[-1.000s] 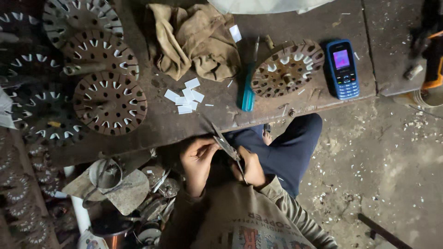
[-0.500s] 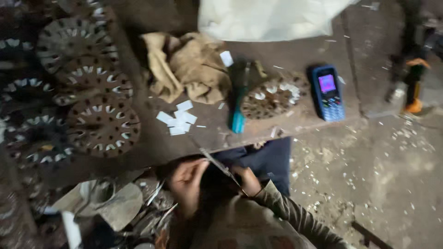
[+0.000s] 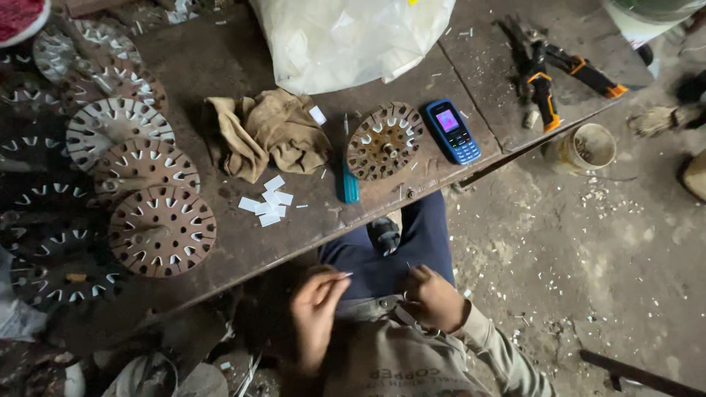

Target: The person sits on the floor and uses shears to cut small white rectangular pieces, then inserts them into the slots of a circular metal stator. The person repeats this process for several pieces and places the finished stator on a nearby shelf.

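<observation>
Both hands sit close together over the lap, the left hand point(image 3: 315, 309) with fingers pinched at the tips, the right hand point(image 3: 434, 298) curled into a loose fist.

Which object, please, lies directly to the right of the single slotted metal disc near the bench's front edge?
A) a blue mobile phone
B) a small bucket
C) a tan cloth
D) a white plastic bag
A: the blue mobile phone lies beside the slotted metal disc, on its right.
</observation>
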